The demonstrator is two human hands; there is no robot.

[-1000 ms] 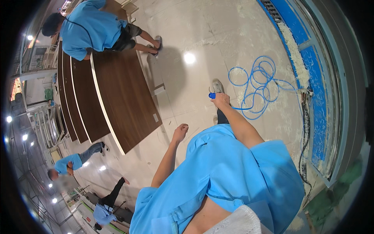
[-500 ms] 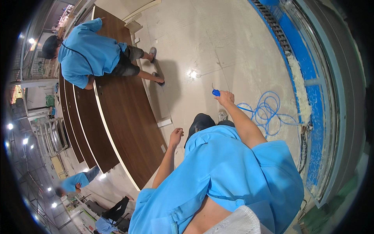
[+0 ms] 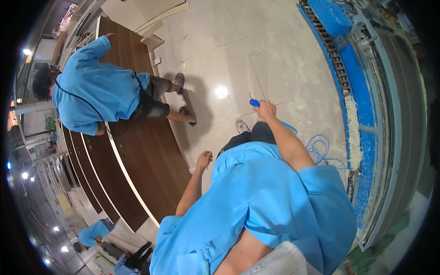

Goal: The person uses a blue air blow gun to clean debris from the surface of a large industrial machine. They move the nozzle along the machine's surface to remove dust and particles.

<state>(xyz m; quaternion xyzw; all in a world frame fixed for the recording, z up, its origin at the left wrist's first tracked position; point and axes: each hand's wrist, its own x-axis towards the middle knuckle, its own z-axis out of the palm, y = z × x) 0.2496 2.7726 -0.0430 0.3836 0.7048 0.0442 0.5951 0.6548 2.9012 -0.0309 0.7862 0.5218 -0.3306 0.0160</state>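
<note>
My right hand (image 3: 266, 110) is stretched forward over the pale tiled floor (image 3: 238, 50), shut on a small blue air nozzle (image 3: 254, 103). Its blue coiled hose (image 3: 322, 151) trails on the floor behind my right forearm. My left hand (image 3: 204, 160) hangs beside my hip with loosely curled fingers and holds nothing; it is near the edge of a long dark brown wooden panel (image 3: 151, 156). My blue shirt (image 3: 266, 206) fills the lower middle of the view.
A co-worker in a blue shirt (image 3: 98, 98) bends over the stacked brown panels at the left. A blue machine bed (image 3: 364, 82) with sawdust (image 3: 352, 133) along it runs down the right. Other people (image 3: 94, 233) crouch at the lower left.
My right hand with the blue nozzle has moved forward, away from the hose coil, which now lies behind my arm. The co-worker and panels have shifted toward the middle of the view.
</note>
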